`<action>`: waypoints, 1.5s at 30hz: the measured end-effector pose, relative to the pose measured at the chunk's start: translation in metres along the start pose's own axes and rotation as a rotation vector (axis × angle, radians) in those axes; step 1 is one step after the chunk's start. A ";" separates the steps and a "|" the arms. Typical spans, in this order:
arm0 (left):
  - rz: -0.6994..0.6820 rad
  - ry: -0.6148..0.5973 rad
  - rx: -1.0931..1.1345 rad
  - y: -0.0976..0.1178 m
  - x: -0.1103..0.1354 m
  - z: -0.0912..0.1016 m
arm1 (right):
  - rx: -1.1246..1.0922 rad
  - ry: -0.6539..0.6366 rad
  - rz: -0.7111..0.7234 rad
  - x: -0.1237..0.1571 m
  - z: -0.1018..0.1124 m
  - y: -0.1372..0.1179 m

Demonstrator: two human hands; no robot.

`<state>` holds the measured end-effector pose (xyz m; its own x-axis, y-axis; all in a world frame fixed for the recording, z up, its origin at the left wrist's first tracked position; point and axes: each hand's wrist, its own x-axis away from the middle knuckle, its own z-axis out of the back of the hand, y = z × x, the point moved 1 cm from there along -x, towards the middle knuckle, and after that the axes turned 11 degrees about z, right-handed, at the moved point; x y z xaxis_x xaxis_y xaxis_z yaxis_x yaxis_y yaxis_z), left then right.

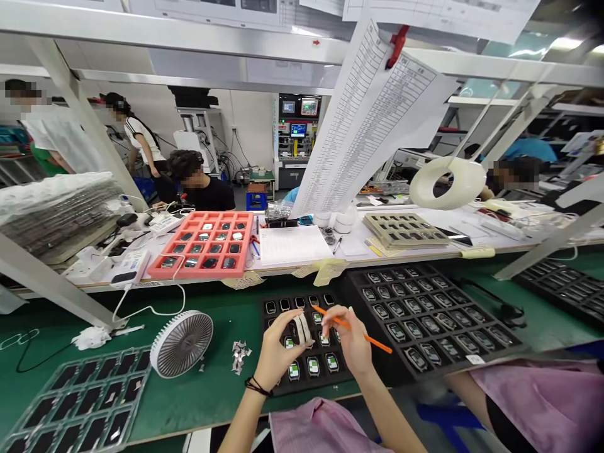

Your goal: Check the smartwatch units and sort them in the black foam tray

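My left hand is closed around a watch-like piece with pale rounded edges, held up on its side between thumb and fingers. It may be two pieces together; I cannot tell. My right hand grips a thin orange stick, its far tip pointing toward the held piece. Beneath both hands lies a black foam tray with rows of smartwatches, several showing green and white screens. The hands hide part of this tray.
A larger black tray of watches stands to the right, beside a co-worker's pink sleeve. Leftward are a white fan, small scraps and a clear tray with black pieces. A red tray sits on the shelf.
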<state>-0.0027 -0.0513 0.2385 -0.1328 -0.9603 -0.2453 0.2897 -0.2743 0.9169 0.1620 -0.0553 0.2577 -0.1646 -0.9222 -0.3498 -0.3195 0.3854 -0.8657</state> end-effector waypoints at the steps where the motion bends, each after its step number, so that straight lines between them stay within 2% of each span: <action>1: 0.018 0.000 0.008 0.000 0.000 -0.001 | 0.027 -0.009 0.041 0.002 0.002 -0.002; 4: 0.051 -0.002 0.003 0.000 0.001 -0.003 | 0.116 -0.012 0.105 0.008 0.004 -0.004; 9: 0.052 -0.008 -0.009 0.001 0.001 -0.006 | 0.187 -0.024 0.106 0.010 0.002 -0.001; 16: -0.021 0.049 -0.050 -0.004 0.001 -0.007 | 0.341 -0.082 0.280 0.007 -0.004 -0.003; 20: -0.040 0.076 -0.055 -0.006 0.001 -0.009 | 0.382 -0.087 0.334 0.005 -0.009 -0.002; 28: 0.033 0.031 -0.043 -0.009 -0.001 -0.008 | 0.337 -0.131 0.320 0.002 -0.008 -0.002; 33: 0.031 0.032 -0.041 -0.011 -0.002 -0.010 | 0.354 -0.163 0.324 0.003 -0.009 -0.002; 41: 0.006 0.039 -0.077 -0.015 -0.003 -0.014 | 0.394 -0.146 0.287 0.000 -0.010 0.002; 45: 0.045 0.051 -0.103 -0.018 -0.006 -0.016 | 0.386 -0.146 0.252 -0.002 -0.006 0.009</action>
<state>0.0084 -0.0417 0.2187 -0.0695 -0.9724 -0.2227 0.3901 -0.2319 0.8911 0.1540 -0.0500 0.2525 -0.0512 -0.8070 -0.5883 0.0878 0.5832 -0.8076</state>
